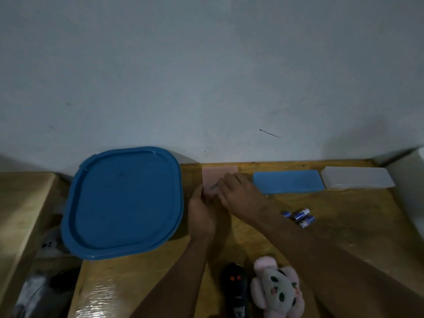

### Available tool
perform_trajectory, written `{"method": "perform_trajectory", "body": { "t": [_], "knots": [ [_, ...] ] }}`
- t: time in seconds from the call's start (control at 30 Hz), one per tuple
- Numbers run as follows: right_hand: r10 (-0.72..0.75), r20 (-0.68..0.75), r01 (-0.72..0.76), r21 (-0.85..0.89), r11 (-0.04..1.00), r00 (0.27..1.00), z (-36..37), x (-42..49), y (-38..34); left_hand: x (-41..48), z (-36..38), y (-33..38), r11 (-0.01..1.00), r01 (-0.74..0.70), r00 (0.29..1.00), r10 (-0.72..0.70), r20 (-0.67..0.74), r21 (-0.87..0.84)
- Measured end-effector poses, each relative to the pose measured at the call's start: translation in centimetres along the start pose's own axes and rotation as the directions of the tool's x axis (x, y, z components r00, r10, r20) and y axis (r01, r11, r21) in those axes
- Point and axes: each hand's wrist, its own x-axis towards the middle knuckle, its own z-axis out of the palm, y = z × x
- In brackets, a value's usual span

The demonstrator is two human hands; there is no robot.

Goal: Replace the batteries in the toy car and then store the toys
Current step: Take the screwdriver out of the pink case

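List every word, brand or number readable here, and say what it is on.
No text here is readable.
Batteries: blue-and-white label print, too blurred to read.
Toy car: pale mark at its near end, too blurred to read.
Lid, blue box, white box, plush: no writing visible.

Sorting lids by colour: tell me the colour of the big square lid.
The lid is blue, seen best in the head view.

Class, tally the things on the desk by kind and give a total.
Batteries: 3
Toys (black car, pink plush): 2
Boxes (large blue box, long blue box, long white box): 3
Pink card: 1
Total: 9
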Motion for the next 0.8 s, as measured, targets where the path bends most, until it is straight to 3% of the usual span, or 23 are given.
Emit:
{"method": "perform_trajectory", "body": {
  "t": [0.07,0.23,0.33,0.5,0.6,0.7,0.8],
  "knots": [
    [-0.056,0.032,0.059,-0.116,0.991,0.998,-0.5,0.2,-0.1,0.3,0.0,0.0,0.988,0.088,0.996,-0.088,0.005,-0.128],
    [-0.245,0.128,0.276,-0.380,0.883,0.961,-2.0,0.2,-0.6,-0.1,0.1,0.5,0.979,0.111,0.994,-0.112,0.004,-0.171],
    [-0.247,0.044,0.243,-0.409,0.880,0.968,-1.8,0.6,0.0,0.2,0.3,0.5,0.980,0.144,0.989,-0.147,-0.011,-0.139],
    [-0.205,-0.196,0.174,-0.166,0.971,0.959,-2.4,1.1,1.1,0.0,0.8,-0.9,0.976,0.216,0.975,-0.215,-0.051,0.007],
    [-0.020,-0.302,0.069,0.153,0.986,0.953,-3.2,0.8,1.8,-1.1,0.7,-1.9,0.965,0.230,0.971,-0.219,-0.092,0.126],
    [0.223,-0.207,-0.078,0.542,0.837,0.953,-3.2,0.9,2.6,-2.1,0.4,-2.6,0.968,0.185,0.981,-0.173,-0.082,0.167],
    [0.487,-0.154,-0.228,0.738,0.636,0.860,-2.7,1.5,2.8,-2.5,0.3,-2.3,0.974,0.165,0.984,-0.151,-0.096,0.155]
  ]
}}
